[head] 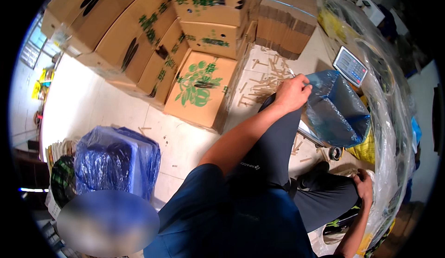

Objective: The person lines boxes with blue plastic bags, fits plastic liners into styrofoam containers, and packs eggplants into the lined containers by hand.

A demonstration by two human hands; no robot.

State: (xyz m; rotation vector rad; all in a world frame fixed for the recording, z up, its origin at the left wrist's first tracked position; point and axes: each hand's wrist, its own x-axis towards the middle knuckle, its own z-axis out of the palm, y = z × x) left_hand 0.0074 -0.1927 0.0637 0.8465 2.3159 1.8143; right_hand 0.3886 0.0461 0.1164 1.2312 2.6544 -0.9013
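Observation:
My left hand (293,93) is at the near left corner of a translucent blue plastic bag (335,110), its thumb and fingertips pinching the edge. The bag is spread into a boxy shape with its mouth open, and rests over a digital scale, whose display and keypad panel (351,66) stands just beyond it. What lies inside the bag cannot be made out. My right hand (363,185) rests on my bent right knee, against the rim of a whitish sack, with nothing visible in its fingers. Dark green items show in the sack beneath the forearm.
Printed cardboard cartons (200,87) stand stacked ahead on the left; tied flat cardboard (286,18) stands beyond. Cardboard strips (267,80) litter the floor. A tape roll (336,153) lies near the scale. Blue plastic-wrapped bundles (114,160) sit left, clear plastic sheeting (386,132) right.

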